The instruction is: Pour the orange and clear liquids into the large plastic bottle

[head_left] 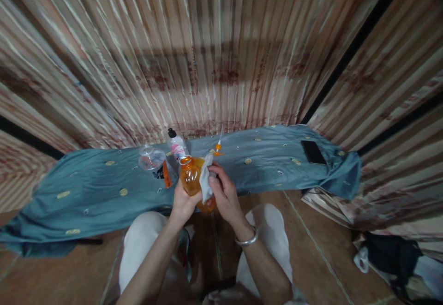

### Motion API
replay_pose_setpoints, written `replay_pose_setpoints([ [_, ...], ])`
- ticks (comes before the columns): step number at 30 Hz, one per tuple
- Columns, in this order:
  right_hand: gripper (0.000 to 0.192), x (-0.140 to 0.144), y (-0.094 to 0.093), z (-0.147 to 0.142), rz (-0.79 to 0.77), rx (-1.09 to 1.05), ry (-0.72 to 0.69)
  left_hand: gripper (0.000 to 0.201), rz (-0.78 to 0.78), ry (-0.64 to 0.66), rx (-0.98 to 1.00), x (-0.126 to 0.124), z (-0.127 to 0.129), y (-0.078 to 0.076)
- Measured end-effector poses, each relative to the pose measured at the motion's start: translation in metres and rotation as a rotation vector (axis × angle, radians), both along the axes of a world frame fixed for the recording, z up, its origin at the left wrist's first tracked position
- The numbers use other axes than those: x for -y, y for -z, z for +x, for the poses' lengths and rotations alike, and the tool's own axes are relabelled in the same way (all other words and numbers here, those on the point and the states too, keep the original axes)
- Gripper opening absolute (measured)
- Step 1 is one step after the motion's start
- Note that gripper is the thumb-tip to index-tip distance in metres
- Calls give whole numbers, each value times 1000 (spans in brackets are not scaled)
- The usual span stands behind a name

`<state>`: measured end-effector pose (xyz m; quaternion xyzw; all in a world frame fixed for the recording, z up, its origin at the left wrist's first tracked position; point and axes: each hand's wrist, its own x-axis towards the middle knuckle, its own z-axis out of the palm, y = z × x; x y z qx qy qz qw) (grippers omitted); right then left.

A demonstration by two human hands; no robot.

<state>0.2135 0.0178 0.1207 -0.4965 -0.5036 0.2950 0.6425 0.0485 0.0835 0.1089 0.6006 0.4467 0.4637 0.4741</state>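
An orange see-through bottle (191, 176) without its top is tilted above the near edge of the cloth, over my knees. My left hand (184, 203) is wrapped round its lower side. With my right hand (224, 190) I pinch a white tissue (205, 179) against the bottle's right side; part of the bottle lies hidden behind it. Beyond the hands, an orange pump top (218, 148) with a thin clear tube lies on the cloth. A clear bottle with a black cap and pink label (177, 146) is just behind the orange bottle.
A blue patterned cloth (104, 194) covers the low bench. To the left is a clear plastic container (152, 158) beside an orange-and-black packet (166, 174). A black phone (313, 152) lies at right. Pleated curtains (214, 56) hang behind; a dark bag (391, 254) rests on the floor.
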Motion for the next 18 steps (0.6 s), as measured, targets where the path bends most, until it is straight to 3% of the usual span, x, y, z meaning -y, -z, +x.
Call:
replay_pose_setpoints([
  [4, 50, -11, -10, 0, 5, -3, -20, 72, -11, 38, -35, 20, -4, -13],
  [7, 51, -16, -3, -3, -38, -30, -36, 73, -35, 26, 27, 33, -6, -21],
  [13, 59, 1, 44, -12, -169, -205, -13, 84, -34, -37, 104, 43, -13, -37],
  [18, 70, 11, 76, -27, -250, -479, -16, 89, -69, -34, 190, 48, -12, -40],
])
